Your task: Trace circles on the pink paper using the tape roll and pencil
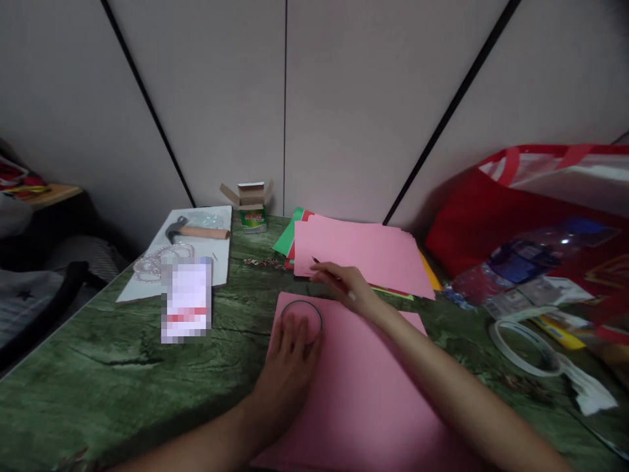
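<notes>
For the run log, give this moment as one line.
left hand: over dark ring on pink sheet | right hand: holds pencil or pen, near pink stack

- Beyond the left hand and the right hand stood a pale grey panelled wall, divided by dark seams.
- Beneath both hands spread a green tabletop with darker wood-grain markings.
- Well to the left of the left hand, past the table edge, a dark curved bar ran beside grey cloth.
- Farther off that way sat a light wooden surface.
- The light was dim.
</notes>
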Demonstrator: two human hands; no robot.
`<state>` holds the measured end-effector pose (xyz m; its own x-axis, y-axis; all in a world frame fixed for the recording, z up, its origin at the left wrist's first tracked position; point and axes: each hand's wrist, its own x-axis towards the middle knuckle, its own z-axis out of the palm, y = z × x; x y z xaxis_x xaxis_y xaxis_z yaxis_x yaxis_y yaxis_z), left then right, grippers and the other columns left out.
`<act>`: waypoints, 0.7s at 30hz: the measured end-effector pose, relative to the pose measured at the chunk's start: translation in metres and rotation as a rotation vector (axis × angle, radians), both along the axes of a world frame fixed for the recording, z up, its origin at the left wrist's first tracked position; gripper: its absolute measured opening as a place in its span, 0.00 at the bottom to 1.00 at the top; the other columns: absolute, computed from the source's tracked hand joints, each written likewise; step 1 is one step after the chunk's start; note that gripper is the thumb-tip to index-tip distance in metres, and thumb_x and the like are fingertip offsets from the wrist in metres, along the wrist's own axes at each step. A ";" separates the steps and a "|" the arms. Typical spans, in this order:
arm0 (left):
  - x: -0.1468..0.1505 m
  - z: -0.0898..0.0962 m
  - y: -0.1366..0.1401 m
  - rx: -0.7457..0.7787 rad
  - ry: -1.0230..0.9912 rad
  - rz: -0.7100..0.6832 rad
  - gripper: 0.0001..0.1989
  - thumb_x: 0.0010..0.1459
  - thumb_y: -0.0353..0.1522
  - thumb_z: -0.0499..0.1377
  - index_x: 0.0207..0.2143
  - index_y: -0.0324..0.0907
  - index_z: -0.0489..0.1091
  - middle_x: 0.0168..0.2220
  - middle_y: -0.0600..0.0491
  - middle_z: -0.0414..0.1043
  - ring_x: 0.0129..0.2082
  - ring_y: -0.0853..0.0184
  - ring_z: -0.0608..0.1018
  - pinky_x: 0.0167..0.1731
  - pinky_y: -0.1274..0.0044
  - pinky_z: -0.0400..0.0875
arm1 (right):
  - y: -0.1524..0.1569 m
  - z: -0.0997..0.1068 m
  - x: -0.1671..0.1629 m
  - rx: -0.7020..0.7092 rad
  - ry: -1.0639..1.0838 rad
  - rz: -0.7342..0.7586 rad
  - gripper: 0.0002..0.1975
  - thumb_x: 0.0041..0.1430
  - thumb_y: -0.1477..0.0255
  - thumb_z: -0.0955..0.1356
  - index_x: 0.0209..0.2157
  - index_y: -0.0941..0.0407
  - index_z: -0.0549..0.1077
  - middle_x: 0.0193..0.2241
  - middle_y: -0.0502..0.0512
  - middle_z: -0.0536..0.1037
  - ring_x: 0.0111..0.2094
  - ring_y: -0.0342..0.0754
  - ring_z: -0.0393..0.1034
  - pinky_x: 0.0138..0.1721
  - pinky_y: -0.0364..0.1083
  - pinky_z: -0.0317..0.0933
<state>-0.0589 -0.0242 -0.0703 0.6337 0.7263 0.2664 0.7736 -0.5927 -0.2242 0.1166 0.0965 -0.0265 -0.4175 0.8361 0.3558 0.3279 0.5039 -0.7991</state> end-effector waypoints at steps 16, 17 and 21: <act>-0.008 0.000 -0.002 0.000 -0.047 0.004 0.22 0.59 0.24 0.48 0.55 0.40 0.62 0.52 0.38 0.67 0.53 0.51 0.69 0.51 0.58 0.63 | 0.015 -0.038 -0.052 -0.542 0.610 -0.042 0.19 0.48 0.55 0.69 0.35 0.56 0.73 0.24 0.49 0.74 0.26 0.45 0.72 0.33 0.48 0.71; -0.008 0.000 -0.003 -0.001 -0.053 0.008 0.22 0.59 0.24 0.48 0.55 0.40 0.62 0.51 0.37 0.67 0.53 0.52 0.70 0.51 0.58 0.63 | 0.014 -0.038 -0.052 -0.550 0.605 -0.057 0.20 0.48 0.55 0.70 0.34 0.56 0.73 0.24 0.50 0.74 0.26 0.45 0.71 0.32 0.48 0.71; -0.007 0.004 -0.004 0.052 -0.055 -0.016 0.20 0.58 0.24 0.50 0.53 0.37 0.65 0.49 0.36 0.69 0.50 0.50 0.72 0.48 0.60 0.67 | 0.012 -0.039 -0.054 -0.565 0.581 -0.065 0.19 0.48 0.54 0.69 0.31 0.56 0.70 0.26 0.51 0.75 0.27 0.46 0.72 0.30 0.48 0.71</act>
<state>-0.0660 -0.0282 -0.0665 0.6283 0.7006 0.3383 0.7762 -0.5935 -0.2126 0.0627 0.1084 -0.0656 -0.2401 0.9706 0.0179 -0.2025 -0.0320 -0.9788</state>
